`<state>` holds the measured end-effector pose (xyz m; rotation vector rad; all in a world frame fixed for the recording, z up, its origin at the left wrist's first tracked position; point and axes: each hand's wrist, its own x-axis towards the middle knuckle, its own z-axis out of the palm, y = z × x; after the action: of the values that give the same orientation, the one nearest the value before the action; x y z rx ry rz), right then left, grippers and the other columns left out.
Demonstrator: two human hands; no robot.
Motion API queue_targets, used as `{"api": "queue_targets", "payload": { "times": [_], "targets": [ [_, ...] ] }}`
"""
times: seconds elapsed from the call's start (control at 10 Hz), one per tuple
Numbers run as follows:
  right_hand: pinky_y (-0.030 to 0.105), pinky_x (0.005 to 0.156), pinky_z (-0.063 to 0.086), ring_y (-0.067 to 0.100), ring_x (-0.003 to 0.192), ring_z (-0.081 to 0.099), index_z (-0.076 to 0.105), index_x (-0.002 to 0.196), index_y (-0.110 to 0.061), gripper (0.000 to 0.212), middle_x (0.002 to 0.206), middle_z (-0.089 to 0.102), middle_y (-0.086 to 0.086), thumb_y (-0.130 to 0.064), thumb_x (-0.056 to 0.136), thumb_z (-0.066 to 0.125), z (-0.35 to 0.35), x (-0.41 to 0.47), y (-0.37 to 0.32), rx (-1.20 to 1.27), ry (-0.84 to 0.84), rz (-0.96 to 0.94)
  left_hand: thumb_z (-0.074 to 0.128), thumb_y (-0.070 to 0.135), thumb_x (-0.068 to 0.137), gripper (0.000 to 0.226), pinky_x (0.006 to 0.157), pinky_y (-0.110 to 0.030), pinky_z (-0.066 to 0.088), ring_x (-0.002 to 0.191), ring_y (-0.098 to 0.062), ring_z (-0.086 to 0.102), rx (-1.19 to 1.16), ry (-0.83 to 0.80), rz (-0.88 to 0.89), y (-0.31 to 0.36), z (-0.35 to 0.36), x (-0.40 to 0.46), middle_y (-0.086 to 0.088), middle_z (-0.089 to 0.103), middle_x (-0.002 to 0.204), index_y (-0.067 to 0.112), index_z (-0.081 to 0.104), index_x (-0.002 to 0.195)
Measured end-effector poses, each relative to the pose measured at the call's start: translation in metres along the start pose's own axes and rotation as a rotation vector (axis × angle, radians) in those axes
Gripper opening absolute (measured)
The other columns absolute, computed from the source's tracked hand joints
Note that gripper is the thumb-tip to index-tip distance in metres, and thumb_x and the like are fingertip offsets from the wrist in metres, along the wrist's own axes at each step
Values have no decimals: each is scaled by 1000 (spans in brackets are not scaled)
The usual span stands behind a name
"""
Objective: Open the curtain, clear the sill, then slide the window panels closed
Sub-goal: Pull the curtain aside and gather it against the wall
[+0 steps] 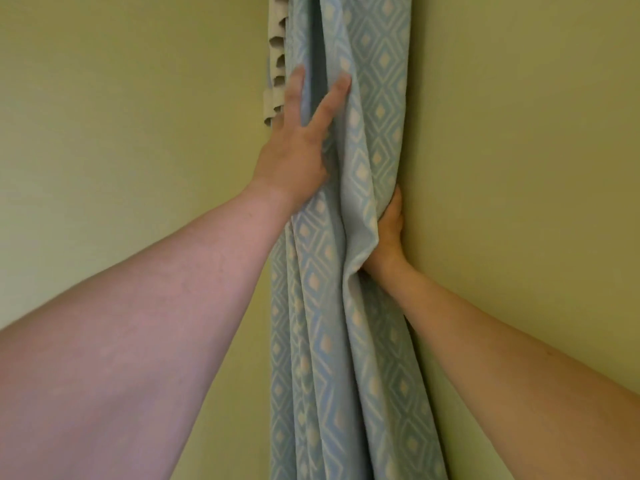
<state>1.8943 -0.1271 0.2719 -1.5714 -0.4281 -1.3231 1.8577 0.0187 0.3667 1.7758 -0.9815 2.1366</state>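
A pale blue curtain with a cream diamond pattern hangs bunched in the corner where two yellow-green walls meet. My left hand lies against its left side, fingers straight and pointing up, pressing the folds. My right hand is lower, on the curtain's right edge next to the wall; its thumb side shows and its fingers are hidden behind the fabric, gripping the gathered cloth. No window or sill is in view.
A cream pleated lining edge sticks out on the curtain's upper left side. Bare yellow-green wall fills the left, and another wall closes in on the right.
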Motion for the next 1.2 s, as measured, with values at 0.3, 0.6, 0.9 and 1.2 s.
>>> {"api": "queue_targets", "payload": {
  "times": [0.3,0.6,0.9,1.2],
  "targets": [
    [43,109,39,30,131,48,29,148,-13,62,146,46,15,-41,96,46,9,52,-27,99,234,-125,47,15,99,30,79,-52,53,147,-37,10,391,-62,164,-14,-12,38,-3,11,163,15,53,128],
    [46,103,42,40,123,52,35,146,-14,49,136,54,21,-35,102,33,21,94,-8,-307,86,-143,46,17,100,38,98,-49,45,140,-32,30,338,-138,75,-50,35,30,-6,32,156,13,47,138],
    [43,94,43,43,118,53,30,149,-8,51,132,53,27,-23,101,35,42,118,32,-470,144,-252,54,18,96,30,98,-45,43,127,-33,45,251,-118,24,-76,82,19,-8,47,143,14,57,125],
    [44,93,44,42,117,54,37,144,-7,45,132,53,25,-20,100,34,86,144,82,-538,108,-236,53,7,89,20,71,-39,39,96,-39,59,330,-194,-21,-117,139,7,-14,64,109,10,62,106]
  ]
}}
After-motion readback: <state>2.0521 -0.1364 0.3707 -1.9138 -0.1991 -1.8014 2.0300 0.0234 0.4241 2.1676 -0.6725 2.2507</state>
